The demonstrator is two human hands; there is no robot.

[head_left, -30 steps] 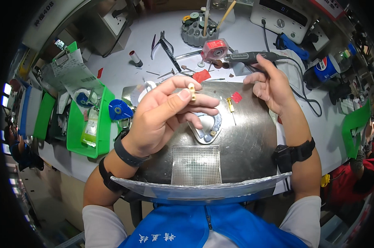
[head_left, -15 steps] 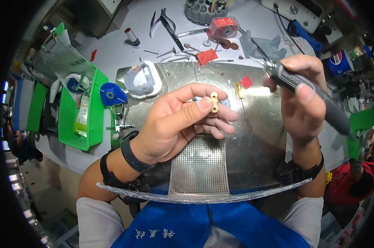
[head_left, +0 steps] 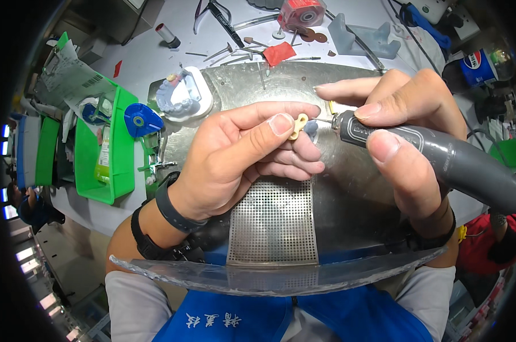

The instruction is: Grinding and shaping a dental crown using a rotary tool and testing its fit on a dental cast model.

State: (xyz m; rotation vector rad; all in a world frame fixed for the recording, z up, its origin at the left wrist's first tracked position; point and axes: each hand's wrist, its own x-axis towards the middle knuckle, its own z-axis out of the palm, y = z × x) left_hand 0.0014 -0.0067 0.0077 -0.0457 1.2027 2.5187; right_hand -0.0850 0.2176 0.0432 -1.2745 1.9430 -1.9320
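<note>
Between the thumb and index finger of my left hand (head_left: 229, 157) sits a small cream-yellow dental bridge (head_left: 298, 126) with ring-like openings, held over the metal bench surface (head_left: 349, 228). My right hand (head_left: 412, 105) grips a dark grey rotary handpiece (head_left: 463, 159), its index finger stretched forward. The handpiece's thin bur (head_left: 322, 119) points left at the bridge; whether it touches cannot be made out. Behind the left fingertips shows part of a blue-grey piece (head_left: 311, 129). A grey dental arch model (head_left: 198, 97) on a white base stands beyond my left hand.
Below my hands lies a perforated metal plate (head_left: 272, 228), behind a clear shield edge (head_left: 280, 279). A green bin (head_left: 124, 176) stands left. Loose burs, red paper (head_left: 279, 53) and a tape dispenser (head_left: 302, 14) lie at the back. A grey stand (head_left: 363, 40) is back right.
My right hand has brought the handpiece down and left, its tip now at the bridge. The bridge is turned slightly in my left fingers. The view has shifted a little.
</note>
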